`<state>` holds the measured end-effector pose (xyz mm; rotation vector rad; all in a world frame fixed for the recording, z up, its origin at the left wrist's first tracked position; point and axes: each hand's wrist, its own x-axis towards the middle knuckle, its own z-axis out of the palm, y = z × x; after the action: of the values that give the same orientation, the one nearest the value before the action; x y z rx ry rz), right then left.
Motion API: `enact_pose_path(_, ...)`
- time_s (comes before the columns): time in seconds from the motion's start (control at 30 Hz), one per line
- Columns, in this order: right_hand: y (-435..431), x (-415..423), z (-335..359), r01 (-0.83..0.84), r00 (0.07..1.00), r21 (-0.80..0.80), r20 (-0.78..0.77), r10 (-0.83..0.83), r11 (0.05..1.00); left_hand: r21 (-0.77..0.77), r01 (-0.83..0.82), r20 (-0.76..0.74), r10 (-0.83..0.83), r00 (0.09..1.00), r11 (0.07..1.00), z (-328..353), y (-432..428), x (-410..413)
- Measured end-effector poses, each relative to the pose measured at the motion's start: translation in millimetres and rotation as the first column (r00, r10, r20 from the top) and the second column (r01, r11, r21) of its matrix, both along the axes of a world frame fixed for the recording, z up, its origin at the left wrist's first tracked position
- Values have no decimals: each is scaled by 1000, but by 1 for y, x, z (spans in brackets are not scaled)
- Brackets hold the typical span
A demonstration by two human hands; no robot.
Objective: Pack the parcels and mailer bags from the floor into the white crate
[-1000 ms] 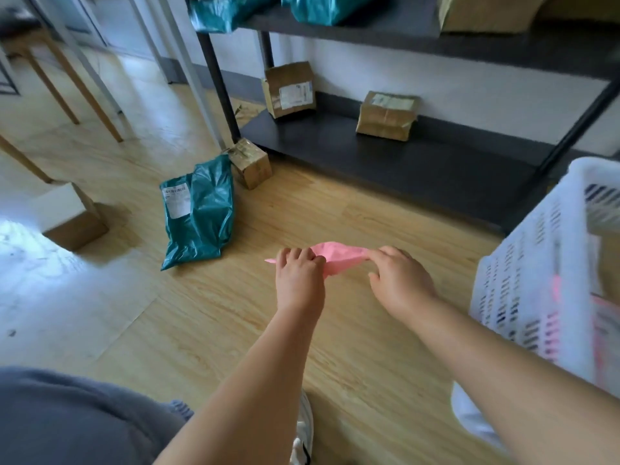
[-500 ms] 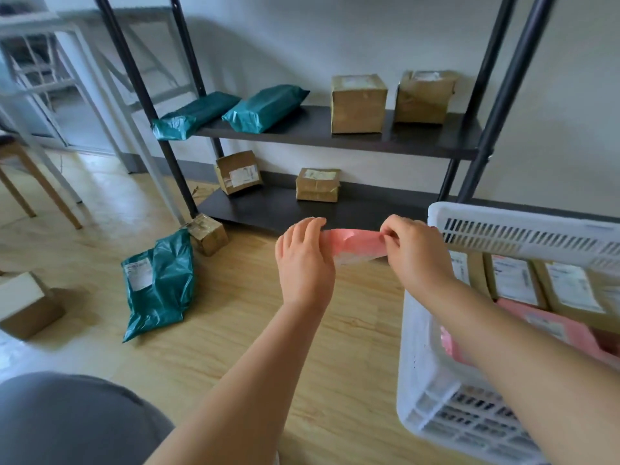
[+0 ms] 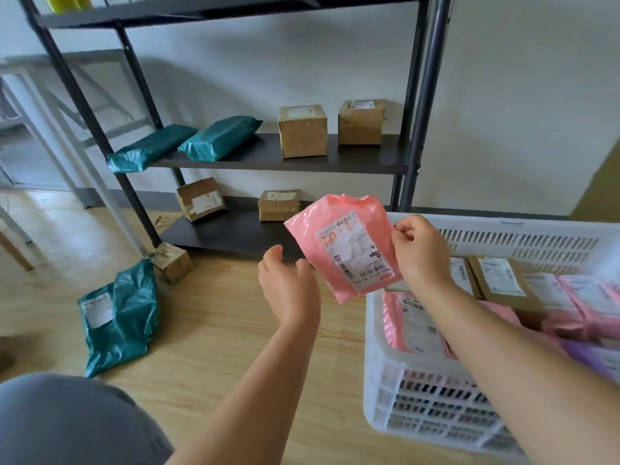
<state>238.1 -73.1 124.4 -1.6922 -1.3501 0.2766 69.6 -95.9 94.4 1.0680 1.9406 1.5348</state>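
Right hand (image 3: 419, 256) pinches pink mailer (image 3: 345, 243); left hand (image 3: 288, 286) loose.

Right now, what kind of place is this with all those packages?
Probably a small parcel storeroom or sorting room. A black metal shelf holds taped cardboard boxes and green mailer bags, and the right hand holds a labelled pink mailer bag near a white crate of parcels.

Both forearms reach forward; the right hand (image 3: 421, 253) pinches a mailer (image 3: 349, 250) between thumb and fingers, the left hand (image 3: 290, 285), at its 9 o'clock, loosely spread
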Motion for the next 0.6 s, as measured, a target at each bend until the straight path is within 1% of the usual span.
enact_pose_path(0.03, -1, 2, 0, 4, 1000, -2, 15, -4, 1000, 54, -12, -149, 20, 989, 998, 3, -1, 3)
enact_pose_path(0.07, -2, 3, 0, 4, 999, -5, 41, -4, 1000, 106, 23, -312, 11, 950, 994, 6, -1, 6)
enact_pose_path(0.1, -3, 6, 0, -1, 998, -9, 66, 2, 1000, 156, 101, -471, -16, 882, 983, 9, -1, 9)
enact_pose_path(0.13, -5, 7, 1, -15, 996, -13, 87, 16, 1000, 196, 196, -607, -38, 794, 961, 12, 1, 12)
enact_pose_path(0.17, -5, 8, 1, -35, 994, -19, 101, 37, 999, 227, 285, -714, -40, 699, 931, 14, 3, 15)
enact_pose_path(0.23, -6, 8, 5, -85, 989, -32, 117, 89, 996, 257, 422, -848, -6, 529, 870, 21, 9, 22)
enact_pose_path(0.3, -6, 4, 9, -128, 983, -44, 124, 132, 991, 246, 500, -919, 35, 393, 830, 31, 14, 27)
enact_pose_path(0.33, -6, 3, 11, -135, 982, -42, 126, 140, 990, 235, 523, -940, 54, 338, 819, 37, 18, 29)
enact_pose_path(0.4, -7, 1, 16, -162, 978, -1, 131, 161, 987, 221, 552, -963, 89, 256, 804, 44, 25, 30)
enact_pose_path(0.47, -7, 1, 20, -209, 971, 65, 136, 199, 976, 221, 539, -969, 123, 213, 813, 48, 30, 29)
enact_pose_path(0.5, -8, 1, 21, -228, 966, 105, 148, 212, 968, 229, 517, -966, 128, 223, 825, 50, 32, 28)
enact_pose_path(0.53, -8, 2, 23, -239, 962, 152, 170, 213, 959, 237, 489, -959, 122, 255, 840, 52, 34, 28)
enact_pose_path(0.6, -8, 6, 26, -224, 964, 247, 196, 178, 943, 251, 430, -923, 82, 375, 867, 59, 34, 30)
